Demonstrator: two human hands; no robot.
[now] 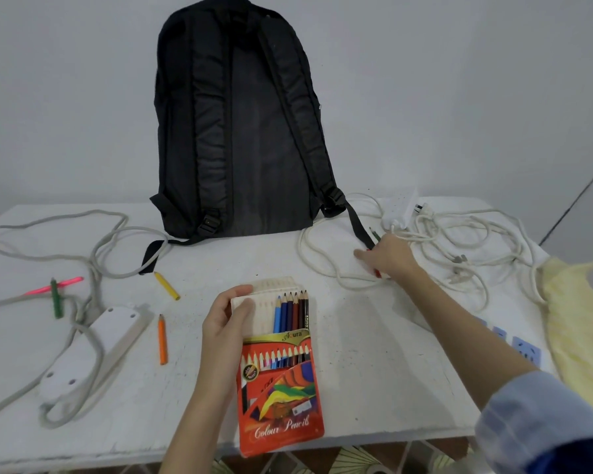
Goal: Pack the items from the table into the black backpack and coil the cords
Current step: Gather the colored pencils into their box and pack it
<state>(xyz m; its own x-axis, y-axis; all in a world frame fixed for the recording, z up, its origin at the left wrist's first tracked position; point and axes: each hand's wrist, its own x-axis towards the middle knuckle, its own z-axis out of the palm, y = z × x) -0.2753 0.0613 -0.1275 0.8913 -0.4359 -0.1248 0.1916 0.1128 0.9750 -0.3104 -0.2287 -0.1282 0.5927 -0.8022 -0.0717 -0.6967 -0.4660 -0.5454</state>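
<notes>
A: Where did the pencil box (281, 391) sit, and who had it?

B: It stood tilted over the near edge of the white table (374, 354); the left hand (225, 323) gripped it by the pale inner tray, thumb across the front, fingers curled behind; a few blue and brown pencils stood in the tray's right half, the rest of it bare.

A: And the other hand?

B: The right hand (389, 256) was stretched out to the far right, fingers curled down over a red pencil (377, 272) lying among the white cords (459, 241); whether it had actually pinched the pencil I could not tell; a green one lay just beyond the knuckles.

A: How would those pencils handle?

B: Light, stiff, round, so likely to roll; I would pinch one mid-shaft and lift it clear of the cord loop before sliding it point-up into the tray; the cardboard box looked thin and would crush if squeezed, so the hold on the tray edge seemed right.

A: What else was loose?

B: A yellow pencil (166, 285) and an orange pencil (162, 338) left of the box; a dark green pencil (56, 299) crossing a pink one (55, 285) further left, beside a white power strip (93, 347) with its grey cord uncoiled.

A: The black backpack (240, 131)?

B: Upright against the wall, straps facing the camera; I could not see an opening; the cords would be limp and tangle-prone.
</notes>
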